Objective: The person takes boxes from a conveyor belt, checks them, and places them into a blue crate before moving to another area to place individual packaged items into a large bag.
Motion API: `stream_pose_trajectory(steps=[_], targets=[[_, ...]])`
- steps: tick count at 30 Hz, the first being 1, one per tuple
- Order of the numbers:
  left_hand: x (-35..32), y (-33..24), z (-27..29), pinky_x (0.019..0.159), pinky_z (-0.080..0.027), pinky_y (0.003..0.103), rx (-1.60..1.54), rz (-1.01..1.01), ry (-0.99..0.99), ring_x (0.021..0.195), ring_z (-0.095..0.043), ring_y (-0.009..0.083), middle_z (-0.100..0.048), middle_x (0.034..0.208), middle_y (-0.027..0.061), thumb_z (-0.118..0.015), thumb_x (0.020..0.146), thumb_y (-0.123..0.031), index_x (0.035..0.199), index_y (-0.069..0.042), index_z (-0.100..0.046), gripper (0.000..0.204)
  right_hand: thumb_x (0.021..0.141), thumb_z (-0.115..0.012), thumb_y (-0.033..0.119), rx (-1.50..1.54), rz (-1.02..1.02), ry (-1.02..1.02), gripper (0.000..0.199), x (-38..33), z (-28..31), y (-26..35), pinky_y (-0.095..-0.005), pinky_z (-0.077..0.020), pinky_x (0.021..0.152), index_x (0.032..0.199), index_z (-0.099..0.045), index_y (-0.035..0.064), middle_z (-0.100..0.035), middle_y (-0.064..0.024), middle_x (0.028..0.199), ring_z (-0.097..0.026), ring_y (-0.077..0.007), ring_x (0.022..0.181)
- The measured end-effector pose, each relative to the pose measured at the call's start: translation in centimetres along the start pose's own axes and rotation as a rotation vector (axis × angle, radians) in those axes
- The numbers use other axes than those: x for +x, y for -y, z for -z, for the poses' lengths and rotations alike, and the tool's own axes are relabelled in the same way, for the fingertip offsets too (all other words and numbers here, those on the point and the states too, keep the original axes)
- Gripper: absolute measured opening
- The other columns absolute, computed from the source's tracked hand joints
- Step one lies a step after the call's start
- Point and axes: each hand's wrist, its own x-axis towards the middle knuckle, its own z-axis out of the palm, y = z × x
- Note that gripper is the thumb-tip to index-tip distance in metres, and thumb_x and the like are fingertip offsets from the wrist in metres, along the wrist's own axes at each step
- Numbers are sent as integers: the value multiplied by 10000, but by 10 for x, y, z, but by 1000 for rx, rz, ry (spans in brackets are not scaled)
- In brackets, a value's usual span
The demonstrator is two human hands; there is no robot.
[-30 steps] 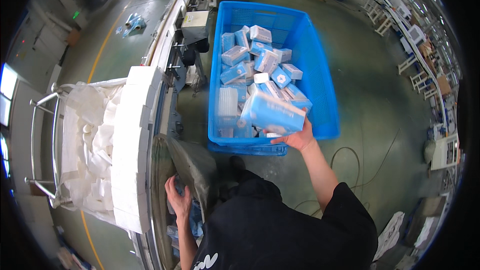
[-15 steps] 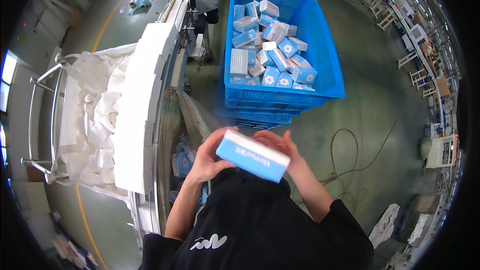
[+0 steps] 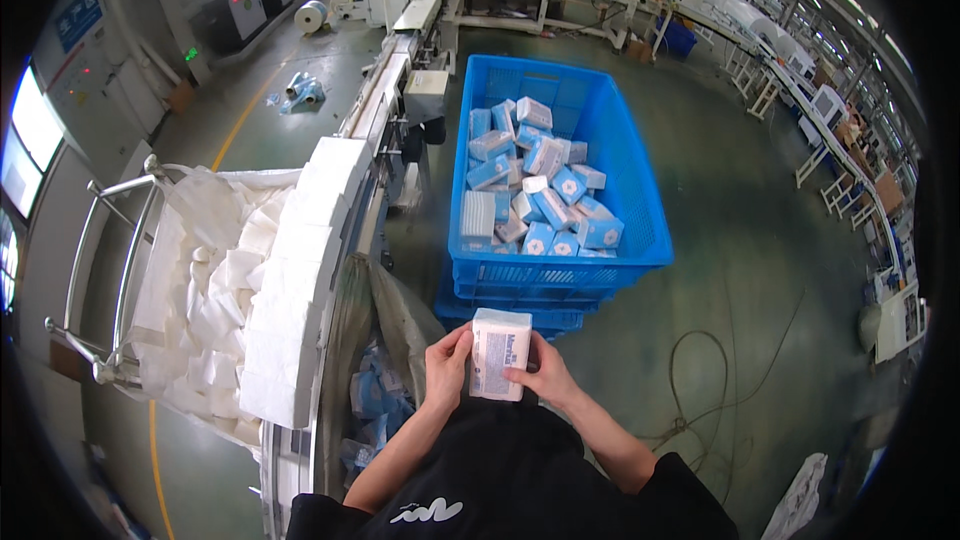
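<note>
In front of my body I hold up a wrapped tissue pack point(image 3: 488, 365), its pale pinkish printed face toward me. My left hand point(image 3: 447, 365) grips its left edge, with the thumb along the side. On the other side my right hand point(image 3: 548, 377) holds the right edge, its thumb lying on the printed face; the fingers behind the pack are hidden. Just beyond stands a big blue plastic crate point(image 3: 655, 230), partly filled with a jumble of blue-and-white tissue packs point(image 3: 540, 200). It rests on other blue crates.
A row of white paper stacks point(image 3: 300, 290) lines the conveyor at my left. Past it, a metal-framed cart point(image 3: 85, 260) holds loose white paper. A sack point(image 3: 395, 310) with blue wrappers hangs by the conveyor. A cable point(image 3: 675, 380) lies looped on the floor at right.
The pack has been turned from its blue side to its pale printed face, and my hands have shifted to its two edges. My view has tilted up, showing more machinery.
</note>
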Motion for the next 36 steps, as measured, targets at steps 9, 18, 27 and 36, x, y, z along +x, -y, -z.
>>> stream_pose_trajectory(steps=[9, 18, 27, 36], targets=[[8, 18, -31, 881, -511, 271, -142, -46, 28, 991, -654, 139, -722, 1139, 88, -610, 1028, -148, 1274, 59, -662, 326, 741, -883, 319, -417, 150, -140, 733, -15, 19, 19, -425, -553, 925, 1306, -537, 5, -703, -233, 1156, -699, -378, 1076], [20, 35, -48, 794, -492, 257, 66, -269, 30, 866, -630, 100, -733, 932, 51, -614, 1006, -87, 1012, 72, -727, 195, 813, -860, 164, -60, 59, 95, 716, -24, 69, 3, -377, -465, 1057, 1403, -497, -16, -639, -117, 1300, -592, -194, 1209], [49, 57, -83, 696, -475, 260, -89, -74, 152, 741, -580, 83, -653, 811, 8, -608, 1025, -127, 918, 36, -683, 209, 979, -620, 149, 1593, -494, 537, 539, -46, 99, -64, -469, -470, 1081, 1467, -435, 13, -608, -162, 1380, -621, -309, 1240], [23, 8, -107, 560, -507, 278, 533, -259, 63, 639, -612, 87, -657, 718, 24, -588, 1009, -118, 919, 40, -712, 221, 923, -734, 304, 185, -140, 47, 576, -27, 137, -24, -379, -478, 1017, 1383, -530, 25, -631, -134, 1302, -614, -237, 1186]])
